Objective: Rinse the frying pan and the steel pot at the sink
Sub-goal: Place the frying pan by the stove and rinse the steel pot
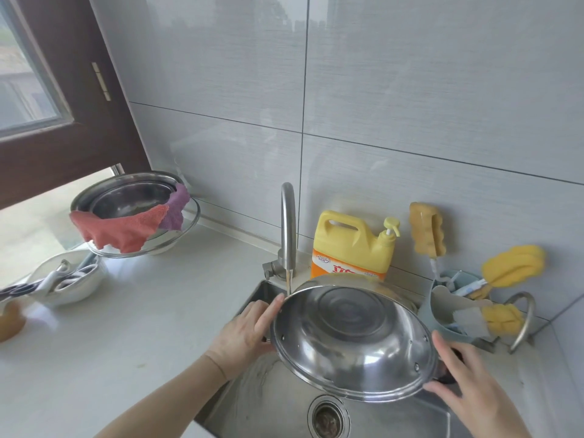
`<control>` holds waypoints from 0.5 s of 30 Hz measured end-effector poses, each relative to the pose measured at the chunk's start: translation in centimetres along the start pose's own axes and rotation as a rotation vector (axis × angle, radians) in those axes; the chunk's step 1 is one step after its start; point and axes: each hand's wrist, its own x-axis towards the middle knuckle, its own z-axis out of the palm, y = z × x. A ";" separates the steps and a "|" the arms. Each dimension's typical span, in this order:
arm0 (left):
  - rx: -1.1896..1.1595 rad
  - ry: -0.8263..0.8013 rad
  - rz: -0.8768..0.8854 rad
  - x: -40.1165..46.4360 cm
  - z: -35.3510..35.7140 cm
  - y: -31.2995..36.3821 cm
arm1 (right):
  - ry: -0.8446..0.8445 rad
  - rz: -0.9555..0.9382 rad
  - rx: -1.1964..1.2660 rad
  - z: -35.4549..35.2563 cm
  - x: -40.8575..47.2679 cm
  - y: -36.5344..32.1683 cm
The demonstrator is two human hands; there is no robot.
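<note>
The steel pot (352, 338) is held over the sink (271, 403), tilted so its shiny inside faces me. My left hand (245, 333) grips its left side handle, fingers along the rim. My right hand (474, 393) holds the dark handle on its right side. A thin stream of water runs from the curved tap (288, 229) down past the pot's upper left rim. No frying pan shows in view.
A yellow detergent jug (352, 248) stands behind the pot. Yellow sponges sit in a blue holder (448, 314) at the right. On the left counter are steel basins with red and purple cloths (126, 229) and a white bowl of utensils (63, 279). The sink drain (328, 417) lies below.
</note>
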 end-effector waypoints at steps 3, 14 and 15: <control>-0.003 -0.047 -0.070 -1.9 -0.7 -1.8 | -0.100 -0.005 -0.005 2.0 1.5 -1.1; -0.077 -0.043 -0.320 -10.1 -4.9 -6.8 | -0.116 -0.256 0.017 7.6 7.7 -6.9; -0.086 -0.046 -0.335 -10.6 -5.4 -7.1 | -0.117 -0.267 0.013 7.9 8.2 -7.4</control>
